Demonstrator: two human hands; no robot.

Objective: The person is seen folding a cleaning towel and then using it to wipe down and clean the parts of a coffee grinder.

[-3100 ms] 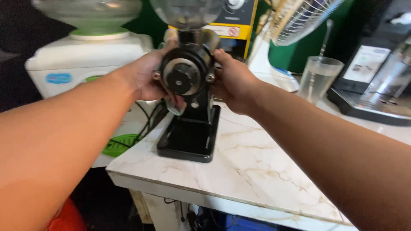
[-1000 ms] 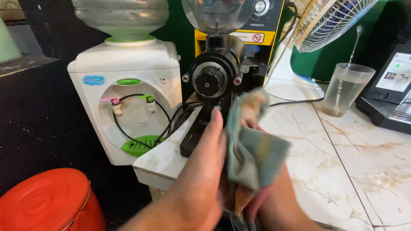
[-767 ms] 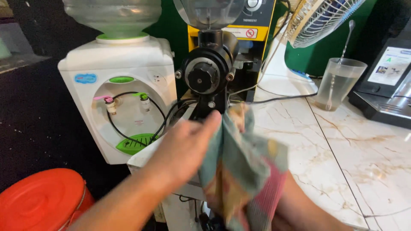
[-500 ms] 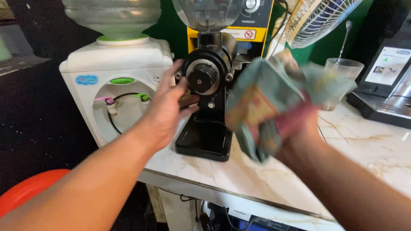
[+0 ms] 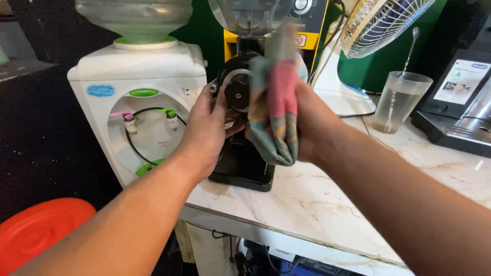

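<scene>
A black coffee grinder (image 5: 240, 158) with a clear hopper on top stands at the left end of a marble counter (image 5: 317, 199). My left hand (image 5: 207, 130) grips the grinder's left side beside its round front dial. My right hand (image 5: 307, 120) presses a crumpled striped cloth (image 5: 276, 102), teal, pink and yellow, against the dial and the grinder's right side. The cloth hides most of the grinder's head.
A white water dispenser (image 5: 138, 97) with a bottle on top stands left of the counter. An orange round lid (image 5: 38, 230) lies low at the left. A fan (image 5: 381, 23), a glass of water with a spoon (image 5: 399, 102) and a dark machine (image 5: 460, 102) stand at the right.
The cloth went from both hands into my right hand alone, then onto the grinder's front. My left hand moved from the cloth to the grinder's left side.
</scene>
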